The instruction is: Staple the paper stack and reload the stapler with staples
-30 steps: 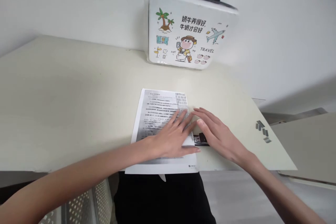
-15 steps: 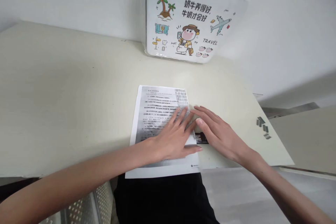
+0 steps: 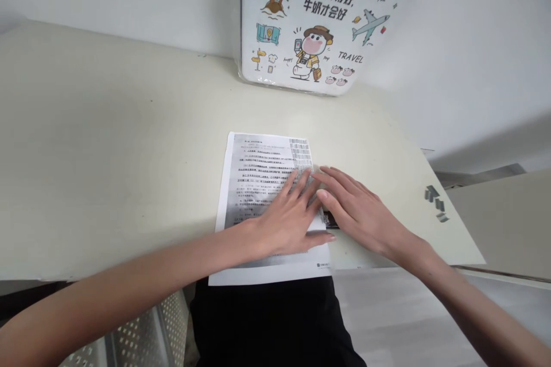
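Observation:
A printed sheet of paper (image 3: pixel 262 178) lies on the table, its near edge sticking out past the table's front. My left hand (image 3: pixel 290 221) rests flat on the right half of the page, fingers spread. Beside it, my right hand (image 3: pixel 361 209) is stretched over the paper's right edge, fingertips close to or touching those of the left hand. Between the hands a small piece of a dark object (image 3: pixel 330 220) shows at the sheet's edge. Most of it is hidden under the right hand and paper, so its kind cannot be made out.
A white case with cartoon prints (image 3: pixel 310 28), wrapped in clear plastic, stands against the wall at the back. Several small grey metal pieces (image 3: pixel 435 200) lie near the right edge of the pale table (image 3: pixel 107 155). A perforated chair (image 3: pixel 146 327) is below left.
The view has shifted slightly. Less of the dark object shows between my hands, and the right hand sits a little closer over it. Both hands stay at the paper's right side.

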Available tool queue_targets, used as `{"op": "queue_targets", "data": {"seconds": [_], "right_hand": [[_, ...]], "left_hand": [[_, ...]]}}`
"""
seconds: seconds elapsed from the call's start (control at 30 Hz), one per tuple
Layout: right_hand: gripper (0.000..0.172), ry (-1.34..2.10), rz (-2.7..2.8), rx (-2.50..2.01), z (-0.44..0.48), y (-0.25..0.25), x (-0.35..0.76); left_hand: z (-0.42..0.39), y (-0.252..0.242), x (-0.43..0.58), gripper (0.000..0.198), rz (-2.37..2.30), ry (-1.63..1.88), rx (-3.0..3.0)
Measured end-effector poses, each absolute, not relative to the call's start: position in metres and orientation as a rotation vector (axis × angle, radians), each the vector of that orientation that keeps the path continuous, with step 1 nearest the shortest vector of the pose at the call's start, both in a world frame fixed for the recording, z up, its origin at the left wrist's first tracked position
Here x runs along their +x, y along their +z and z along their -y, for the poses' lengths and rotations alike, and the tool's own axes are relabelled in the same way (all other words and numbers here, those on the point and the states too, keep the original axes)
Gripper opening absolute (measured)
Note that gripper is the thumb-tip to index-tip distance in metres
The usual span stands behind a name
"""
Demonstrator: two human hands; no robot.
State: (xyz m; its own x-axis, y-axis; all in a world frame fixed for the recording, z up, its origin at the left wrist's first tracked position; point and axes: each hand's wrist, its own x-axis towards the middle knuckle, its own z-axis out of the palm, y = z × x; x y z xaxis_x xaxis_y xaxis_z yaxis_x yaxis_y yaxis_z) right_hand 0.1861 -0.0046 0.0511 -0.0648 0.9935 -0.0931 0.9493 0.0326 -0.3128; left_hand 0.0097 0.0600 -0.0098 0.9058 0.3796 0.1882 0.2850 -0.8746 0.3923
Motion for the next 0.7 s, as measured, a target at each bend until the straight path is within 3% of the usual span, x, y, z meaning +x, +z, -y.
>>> {"op": "queue_targets", "data": {"seconds": [0.7], "right_hand": [[0.055, 0.459, 2.224, -2.023, 0.0026, 0.0511, 0.1848]], "left_hand": [[-0.0609, -0.0080, 0.0108, 0.089, -0.476, 0.341, 2.700]]}}
